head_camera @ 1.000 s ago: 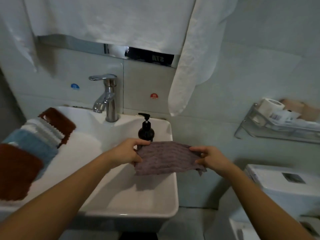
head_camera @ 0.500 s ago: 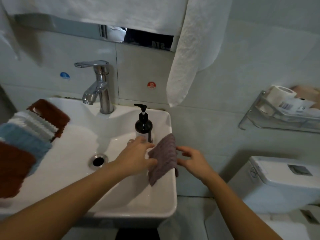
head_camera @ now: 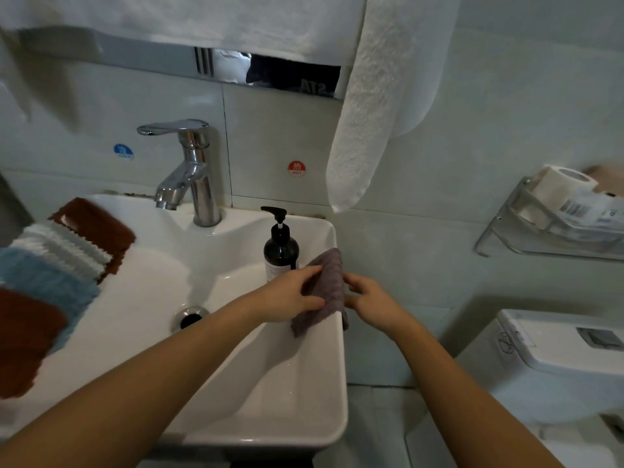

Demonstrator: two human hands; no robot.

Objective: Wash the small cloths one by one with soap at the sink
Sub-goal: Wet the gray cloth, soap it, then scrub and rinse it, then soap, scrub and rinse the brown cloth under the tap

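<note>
While the left hand [head_camera: 290,293] pinches the mauve cloth [head_camera: 326,288] between thumb and fingers, that cloth hangs folded over the sink's right rim [head_camera: 339,359], just in front of the dark soap bottle [head_camera: 281,251] standing at the sink's back right corner. The right hand [head_camera: 366,298] sits just outside the rim, fingers loosely curled toward the cloth's far side; whether it actually grips the fabric cannot be told. No water runs from the tap [head_camera: 189,170], and the basin looks dry around the drain [head_camera: 190,317].

My reading is that this cloth is being draped on the rim, either finished or parked, though whether it is wet cannot be told. More cloths wait in an overlapping stack [head_camera: 50,275] along the sink's left edge: brown, white and blue.

Next, presumably, one hand must let go cleanly so the draped cloth balances and does not slide off toward the floor, then reach across the basin to lift the top cloth alone.
</note>
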